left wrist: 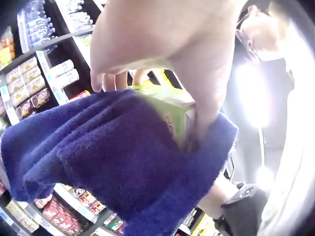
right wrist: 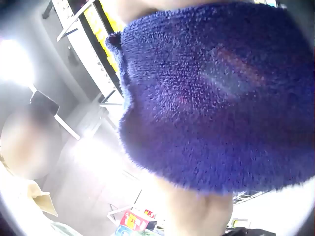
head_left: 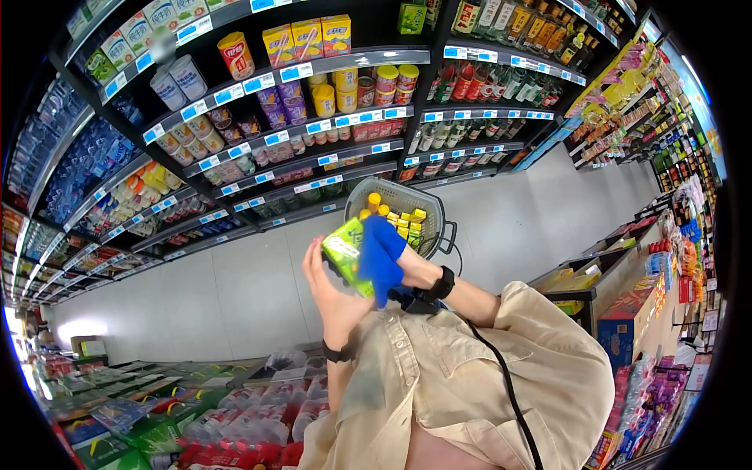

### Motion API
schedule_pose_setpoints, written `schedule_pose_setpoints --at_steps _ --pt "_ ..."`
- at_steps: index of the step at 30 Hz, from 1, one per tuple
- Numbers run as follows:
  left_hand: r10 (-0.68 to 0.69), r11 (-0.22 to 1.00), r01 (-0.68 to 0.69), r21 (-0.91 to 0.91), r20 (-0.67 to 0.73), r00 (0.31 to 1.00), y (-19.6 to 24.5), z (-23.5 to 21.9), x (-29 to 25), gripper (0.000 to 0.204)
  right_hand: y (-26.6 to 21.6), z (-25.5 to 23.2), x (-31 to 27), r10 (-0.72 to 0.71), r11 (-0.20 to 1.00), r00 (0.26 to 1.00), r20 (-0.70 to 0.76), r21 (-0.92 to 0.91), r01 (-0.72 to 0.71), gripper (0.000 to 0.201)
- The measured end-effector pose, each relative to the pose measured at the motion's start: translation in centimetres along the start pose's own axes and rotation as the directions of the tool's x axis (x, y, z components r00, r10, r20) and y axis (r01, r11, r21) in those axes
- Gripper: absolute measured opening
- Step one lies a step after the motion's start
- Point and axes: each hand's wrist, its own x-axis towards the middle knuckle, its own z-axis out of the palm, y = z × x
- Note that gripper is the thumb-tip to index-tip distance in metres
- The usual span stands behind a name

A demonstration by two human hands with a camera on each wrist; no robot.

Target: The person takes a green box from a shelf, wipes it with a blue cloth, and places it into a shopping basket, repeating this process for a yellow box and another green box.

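My left hand (head_left: 335, 301) grips a bright green box (head_left: 342, 249) in front of the chest, thumb on one side and fingers on the other. A blue towelling cloth (head_left: 380, 254) lies against the box and covers part of its face. My right hand (head_left: 415, 270) holds this cloth to the box, its fingers hidden under the fabric. In the left wrist view, the box (left wrist: 179, 110) shows between the left hand (left wrist: 162, 39) and the cloth (left wrist: 108, 157). Cloth (right wrist: 211, 98) fills most of the right wrist view.
A grey shopping basket (head_left: 364, 192) with several yellow items stands on the floor (head_left: 501, 211) just beyond the hands. Stocked shelves (head_left: 337, 117) run along the far side. Packed drink bottles (head_left: 258, 411) lie at lower left, and a display stand (head_left: 583, 294) is at right.
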Motion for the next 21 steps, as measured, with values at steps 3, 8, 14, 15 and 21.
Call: schedule_pose_setpoints --at_steps 3,8,14,15,21 --pt "-0.038 0.999 0.038 -0.006 -0.093 0.995 -1.5 -0.2 -0.3 0.11 0.9 0.3 -0.5 -0.052 0.996 0.996 0.07 -0.068 0.057 0.033" --pt "-0.178 0.965 0.142 -0.222 -0.15 0.973 -2.4 -0.7 -0.4 0.112 2.6 -0.1 -1.2 -0.009 0.989 0.972 0.233 -0.143 0.043 0.032" --pt "-0.158 0.869 0.143 -0.473 0.007 0.987 -3.5 -0.8 -1.6 0.123 4.6 -1.6 0.0 0.181 0.981 0.927 0.329 0.002 -0.193 0.05" --pt "-0.141 0.858 0.138 -0.494 0.031 0.989 -3.0 -0.8 -1.6 0.127 4.0 -1.3 0.0 0.204 0.975 0.917 0.343 0.01 -0.221 0.056" --pt "0.165 0.94 -0.1 -0.326 0.178 0.97 -3.2 -1.7 0.0 0.142 1.6 -3.3 1.1 0.19 0.97 0.865 0.465 0.048 -0.239 0.049"
